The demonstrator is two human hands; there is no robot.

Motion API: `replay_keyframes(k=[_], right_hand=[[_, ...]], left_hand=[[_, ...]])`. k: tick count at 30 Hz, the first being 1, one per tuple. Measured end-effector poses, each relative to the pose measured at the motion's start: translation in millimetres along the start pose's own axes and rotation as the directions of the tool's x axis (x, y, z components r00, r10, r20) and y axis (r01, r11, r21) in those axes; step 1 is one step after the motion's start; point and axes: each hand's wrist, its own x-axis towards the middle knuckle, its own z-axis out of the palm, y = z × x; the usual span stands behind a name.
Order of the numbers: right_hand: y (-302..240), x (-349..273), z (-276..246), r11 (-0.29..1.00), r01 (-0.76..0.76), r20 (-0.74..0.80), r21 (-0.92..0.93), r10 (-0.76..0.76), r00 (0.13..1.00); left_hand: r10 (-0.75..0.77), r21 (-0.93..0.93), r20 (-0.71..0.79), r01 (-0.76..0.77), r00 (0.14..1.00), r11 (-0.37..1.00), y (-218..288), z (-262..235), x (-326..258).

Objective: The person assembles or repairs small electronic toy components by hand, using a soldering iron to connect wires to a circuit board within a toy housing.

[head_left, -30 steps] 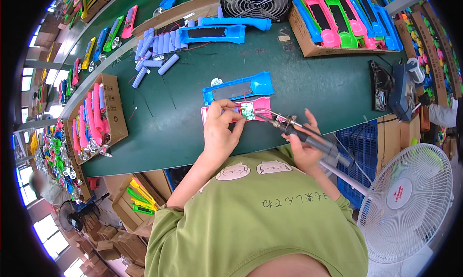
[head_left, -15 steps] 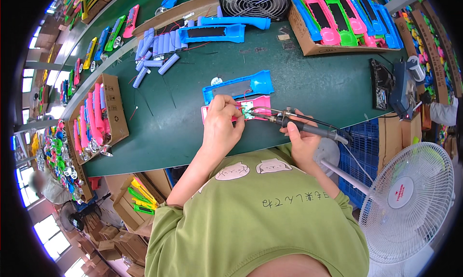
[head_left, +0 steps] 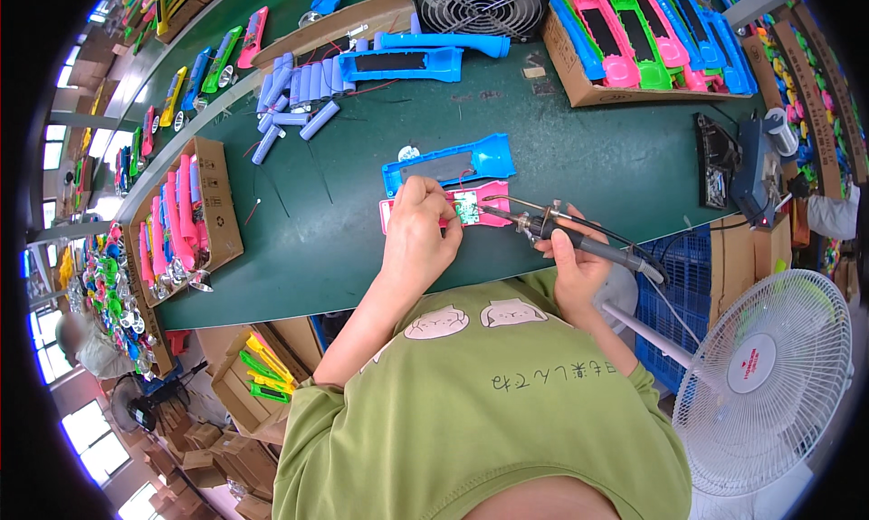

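Board [head_left: 470, 209] sits in the pink case [head_left: 499, 189] at mid-frame; your right hand [head_left: 579, 271] grips the iron [head_left: 608, 250]; your left hand [head_left: 420, 232] covers the case's left part, its hold hidden.

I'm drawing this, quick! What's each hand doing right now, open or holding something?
Left hand: fingers bent over the pink case; what they hold, if anything, can't be told.
Right hand: closed around the soldering iron.
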Motion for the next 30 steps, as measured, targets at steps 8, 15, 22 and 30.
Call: replay_keyframes(k=[8,15,22,30], right_hand=[[1,-6,-2,0.995,0.061,0.012,-0.075,-0.060,0.998],[1,-8,-6,0.999,-0.023,0.059,0.048,0.020,0.998],[2,-6,-3,0.999,-0.013,0.076,0.050,0.009,0.997],[-2,-4,-3,0.993,0.074,0.140,-0.094,-0.060,0.988]], left_hand=[[0.033,-0.022,-0.005,-0.033,0.999,0.999,1,0,0],[-0.189,-0.465,-0.154,0.097,0.970,0.880,-5,4,-33],[-0.749,-0.946,0.145,0.313,0.647,0.088,-25,-20,-83],[0.199,0.054,-0.382,-0.193,0.903,0.980,-10,-4,-38]])
